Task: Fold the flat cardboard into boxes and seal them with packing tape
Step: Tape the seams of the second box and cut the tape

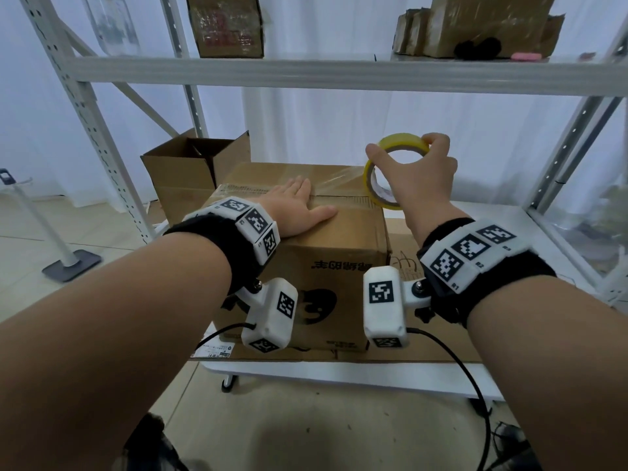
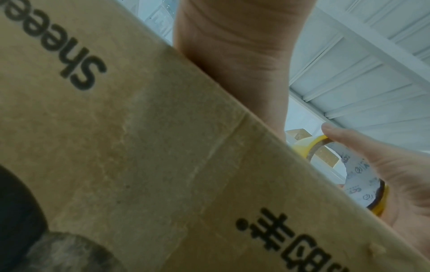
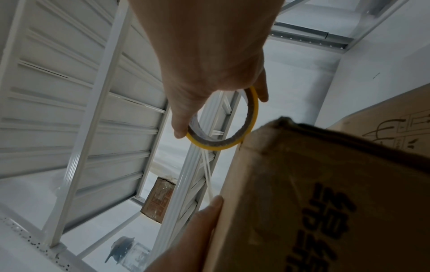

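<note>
A closed brown cardboard box (image 1: 343, 253) with black print stands on the low white shelf board. My left hand (image 1: 299, 207) lies flat on its top, fingers straight, pressing over the centre seam. My right hand (image 1: 419, 171) grips a yellow roll of packing tape (image 1: 370, 180) above the box's right top edge, thumb on one side and fingers over the far rim. A clear strip of tape (image 1: 334, 180) runs from the roll down onto the box top. The tape roll (image 3: 232, 141) also shows in the right wrist view, and the tape roll (image 2: 381, 204) shows past the box edge in the left wrist view.
An open cardboard box (image 1: 190, 171) stands behind on the left. Flat cardboard (image 1: 424, 341) lies under the closed box. White shelf uprights (image 1: 88, 110) flank the space, and a crossbeam (image 1: 339, 74) runs overhead carrying taped boxes (image 1: 226, 25). A grey stand base (image 1: 71, 265) sits on the floor to the left.
</note>
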Demonstrator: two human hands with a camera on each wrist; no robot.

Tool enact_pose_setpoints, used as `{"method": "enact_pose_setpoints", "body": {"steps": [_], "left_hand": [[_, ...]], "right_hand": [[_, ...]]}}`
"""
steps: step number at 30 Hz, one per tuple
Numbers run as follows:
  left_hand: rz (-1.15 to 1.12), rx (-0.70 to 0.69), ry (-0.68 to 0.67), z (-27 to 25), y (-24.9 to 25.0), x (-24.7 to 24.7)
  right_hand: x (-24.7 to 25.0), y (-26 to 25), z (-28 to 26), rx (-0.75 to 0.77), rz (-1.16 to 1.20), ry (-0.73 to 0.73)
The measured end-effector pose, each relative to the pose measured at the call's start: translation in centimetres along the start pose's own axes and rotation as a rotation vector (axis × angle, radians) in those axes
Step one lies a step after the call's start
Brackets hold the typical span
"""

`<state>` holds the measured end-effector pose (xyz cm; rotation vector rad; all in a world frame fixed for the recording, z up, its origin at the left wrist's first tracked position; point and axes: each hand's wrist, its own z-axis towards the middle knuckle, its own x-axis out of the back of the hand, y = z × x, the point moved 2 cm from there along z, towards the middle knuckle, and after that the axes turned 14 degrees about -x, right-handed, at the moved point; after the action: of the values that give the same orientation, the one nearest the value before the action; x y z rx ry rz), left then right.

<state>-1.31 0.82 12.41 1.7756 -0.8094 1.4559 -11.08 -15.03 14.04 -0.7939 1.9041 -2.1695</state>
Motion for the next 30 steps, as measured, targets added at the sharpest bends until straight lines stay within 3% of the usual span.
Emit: {"method": "enact_pose_setpoints", "body": {"steps": [5, 12, 19, 25, 30], "left_hand": [[0.003, -0.001, 0.055, 0.5, 0.8, 0.3], [0.025, 0.005, -0.010, 1.1, 1.7, 0.2], [0.021, -0.050, -0.008, 2.0, 3.6, 0.0], [-0.098, -0.149, 0.081, 1.0, 2.0, 0.7], [-0.018, 0.001, 0.042, -0.6, -1.7, 0.4]], "right_hand": [[0.4, 0.2, 0.0, -0.013, 0.022, -0.051], [0.9, 0.2, 0.2, -0.012, 0.005, -0.064], [0.7, -0.1, 0.6, 0.044, -0.064, -0.028], [-0.1, -0.3, 0.4, 0.043, -0.131, -0.001], [-1.1, -0.3, -0.6, 0.022, -0.098, 0.071]]}}
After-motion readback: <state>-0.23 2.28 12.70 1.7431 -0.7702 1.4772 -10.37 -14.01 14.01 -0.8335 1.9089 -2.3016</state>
